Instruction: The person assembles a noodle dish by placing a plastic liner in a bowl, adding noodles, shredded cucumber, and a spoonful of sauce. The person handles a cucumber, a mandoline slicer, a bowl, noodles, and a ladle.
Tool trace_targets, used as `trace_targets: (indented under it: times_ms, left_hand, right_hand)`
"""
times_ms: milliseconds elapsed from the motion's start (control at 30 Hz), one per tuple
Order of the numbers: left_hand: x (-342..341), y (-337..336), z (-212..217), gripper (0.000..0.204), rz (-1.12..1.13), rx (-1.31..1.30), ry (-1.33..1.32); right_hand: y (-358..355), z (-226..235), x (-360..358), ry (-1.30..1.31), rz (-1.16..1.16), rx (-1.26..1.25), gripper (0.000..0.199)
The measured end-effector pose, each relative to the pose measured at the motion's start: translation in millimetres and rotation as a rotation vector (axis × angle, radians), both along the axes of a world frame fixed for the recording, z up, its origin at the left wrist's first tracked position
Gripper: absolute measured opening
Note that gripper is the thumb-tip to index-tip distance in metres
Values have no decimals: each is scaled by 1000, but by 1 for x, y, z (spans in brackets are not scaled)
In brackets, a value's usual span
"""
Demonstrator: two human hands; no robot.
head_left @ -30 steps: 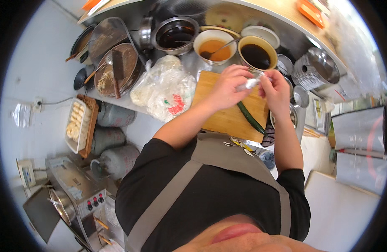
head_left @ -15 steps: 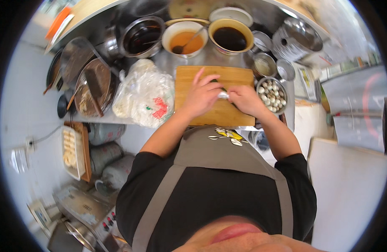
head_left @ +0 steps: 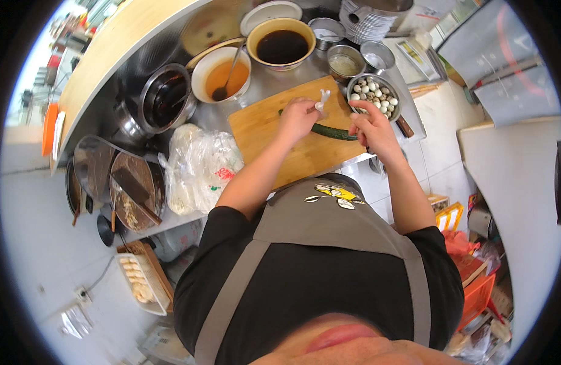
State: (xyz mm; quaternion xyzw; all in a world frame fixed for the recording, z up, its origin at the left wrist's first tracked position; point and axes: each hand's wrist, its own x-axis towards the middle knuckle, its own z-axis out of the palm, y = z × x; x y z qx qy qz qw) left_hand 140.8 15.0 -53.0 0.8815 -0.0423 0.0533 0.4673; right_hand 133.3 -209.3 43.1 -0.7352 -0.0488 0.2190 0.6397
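A wooden cutting board (head_left: 292, 152) lies on the steel counter, with a long dark green cucumber (head_left: 332, 131) across its far part. My left hand (head_left: 297, 119) rests over the cucumber's left half and pinches a small white object (head_left: 321, 101) at the fingertips. My right hand (head_left: 370, 125) is curled at the cucumber's right end, just in front of a metal bowl of small pale eggs (head_left: 375, 95). The cucumber's middle is hidden under my left hand.
Behind the board stand a bowl of orange sauce with a spoon (head_left: 221, 75), a bowl of dark liquid (head_left: 282, 46), a dark pot (head_left: 165, 97) and two small metal cups (head_left: 344, 62). A plastic bag (head_left: 198, 167) lies left. A pan (head_left: 131, 191) and a dumpling tray (head_left: 137, 281) sit lower left.
The view has swung, so the board now sits higher and right. My hands have spread apart along the cucumber, which now lies flat on the board; the white object stays in my left hand.
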Motion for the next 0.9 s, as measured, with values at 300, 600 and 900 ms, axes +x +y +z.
trace_targets:
  times_ms: [300,600,900]
  left_hand:
    - [44,-46,-80,29,58,-19,293]
    - [32,-63,-71,12,550,-200,-88]
    - [20,-85,-43,11,859,-370,-91]
  right_hand:
    - [-145,-48,33,63,-178,-95,42]
    - [-320,-18,308,-387,-464,-227,29]
    - [-366,80,555,-885,-703,-366,38]
